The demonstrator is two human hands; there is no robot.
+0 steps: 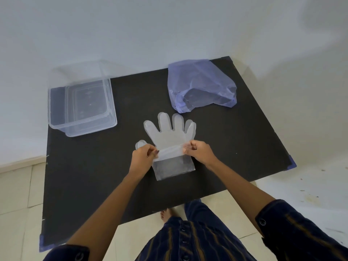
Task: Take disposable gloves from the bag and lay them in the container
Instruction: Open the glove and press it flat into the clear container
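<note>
A clear disposable glove (168, 137) lies flat on the black table (94, 176), fingers pointing away from me. My left hand (143, 158) pinches its left edge near the thumb. My right hand (199, 152) pinches the right edge at the wrist. A thin band of plastic stretches between the two hands, above the cuff. The purple mesh bag (201, 85) sits at the back right, its mouth open towards me. The clear plastic container (82, 104) stands at the back left, with nothing visible inside.
The table's back edge meets a white wall (169, 25). Tiled floor (15, 194) shows to the left and in front, with my foot (165, 215) and striped clothing below the table's near edge.
</note>
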